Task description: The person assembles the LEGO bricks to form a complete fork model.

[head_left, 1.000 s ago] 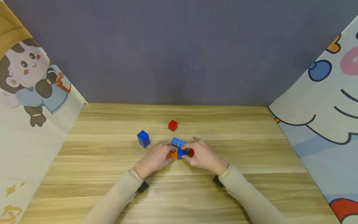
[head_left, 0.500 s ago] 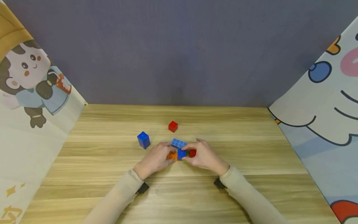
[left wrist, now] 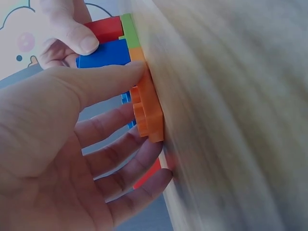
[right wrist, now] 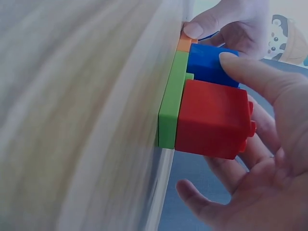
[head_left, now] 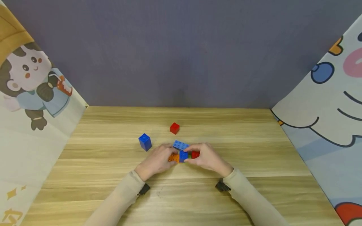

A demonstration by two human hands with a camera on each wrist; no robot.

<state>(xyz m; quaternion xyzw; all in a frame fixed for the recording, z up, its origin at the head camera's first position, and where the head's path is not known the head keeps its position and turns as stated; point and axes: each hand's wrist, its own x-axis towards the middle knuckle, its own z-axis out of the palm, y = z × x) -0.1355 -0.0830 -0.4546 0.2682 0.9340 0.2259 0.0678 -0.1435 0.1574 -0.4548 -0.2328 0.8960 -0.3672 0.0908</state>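
Note:
On the table lie an orange brick (left wrist: 150, 108) and a green brick (right wrist: 169, 103) end to end, low and flat. The left hand (head_left: 158, 160) pinches the orange brick between thumb and fingers. A blue block (right wrist: 209, 62) sits on top across the place where orange and green meet, and the right hand (head_left: 208, 158) grips its sides with thumb and fingertips. Beside it, a red block (right wrist: 214, 115) stands on the green brick, studs up, under the right palm. Just behind the blue block is a light blue eight-stud brick (head_left: 180, 145), whose contact with it I cannot tell.
A tall blue block (head_left: 145, 142) stands on the wooden table (head_left: 181, 201) left of the hands. Farther back is a small red block (head_left: 174, 128). A grey panel (head_left: 181, 53) rises behind the table, with printed panels at both sides.
The right hand has shifted slightly, with its fingers drawn closer together, and more of the red block shows beside it. Both hands keep hold of their bricks; the view has tilted a little.

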